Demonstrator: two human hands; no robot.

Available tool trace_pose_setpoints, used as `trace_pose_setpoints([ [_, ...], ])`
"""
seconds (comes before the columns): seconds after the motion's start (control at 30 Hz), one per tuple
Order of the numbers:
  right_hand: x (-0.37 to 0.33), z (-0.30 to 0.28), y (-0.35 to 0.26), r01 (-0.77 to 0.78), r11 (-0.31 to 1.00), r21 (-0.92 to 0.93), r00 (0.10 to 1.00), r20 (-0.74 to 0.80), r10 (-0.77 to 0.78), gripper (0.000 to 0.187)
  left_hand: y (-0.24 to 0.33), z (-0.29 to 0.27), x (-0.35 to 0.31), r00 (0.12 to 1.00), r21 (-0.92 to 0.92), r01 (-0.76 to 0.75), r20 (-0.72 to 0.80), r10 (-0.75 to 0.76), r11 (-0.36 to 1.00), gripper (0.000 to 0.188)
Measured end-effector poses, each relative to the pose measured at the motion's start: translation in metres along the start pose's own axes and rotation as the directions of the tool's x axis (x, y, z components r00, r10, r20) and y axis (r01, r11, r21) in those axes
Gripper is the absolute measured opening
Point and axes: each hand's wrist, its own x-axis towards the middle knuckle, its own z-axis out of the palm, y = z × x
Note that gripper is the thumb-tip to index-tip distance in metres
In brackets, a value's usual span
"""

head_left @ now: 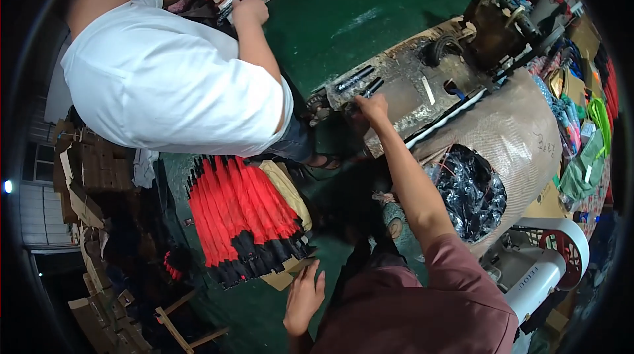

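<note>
Insp. notes: my R hand (372, 107) is at the near edge of the worn, grimy metal bench plate (400, 100), fingers curled. Can't tell if they pinch anything; fingertips mostly hidden. Two short, glossy black cylindrical pcs (374, 86) lie on the plate approx. side by side, the nearer one just beyond my R knuckles; contact unclear. A narrow white strip (428, 90) lies further R on same.

My L hand (306, 297) is low, holding nothing visible, fingers loosely spread, thumb apart. It's near the row of folded red fabric umbrellas w/ black ends (241, 205), not touching.

To R, below plate: beige woven sack (522, 133), mouth open, black plastic-wrapped contents (467, 192) visible. Dark, stained metal machine (495, 27) at plate's far R end. Co-worker in white shirt (172, 76), upper L, has both hands on a red pc.
</note>
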Motion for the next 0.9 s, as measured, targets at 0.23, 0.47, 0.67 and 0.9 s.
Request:
trace_pose_setpoints([
  [0.23, 0.045, 0.021, 0.012, 0.045, 0.999, -0.002, 0.996, -0.083, -0.045, 0.050, -0.006, 0.000, -0.010, 0.996, -0.058, 0.083, 0.035, -0.081, 0.995, 0.034],
  [0.47, 0.028, 0.015, 0.004, 0.001, 1.000, 0.011, 0.998, -0.066, 0.000, 0.050, -0.018, 0.005, -0.014, 0.998, -0.063, 0.054, 0.018, -0.053, 0.997, 0.031],
  [0.67, -0.038, -0.017, 0.021, 0.231, 0.971, -0.063, 0.966, -0.106, -0.236, 0.041, -0.015, 0.012, 0.004, 0.996, -0.052, -0.058, 0.057, 0.061, 0.997, 0.030],
  [0.9, -0.251, -0.068, 0.058, 0.338, 0.888, 0.310, 0.898, 0.176, -0.403, 0.016, 0.007, 0.023, 0.037, 0.950, 0.037, -0.257, 0.193, 0.246, 0.966, 0.031],
])
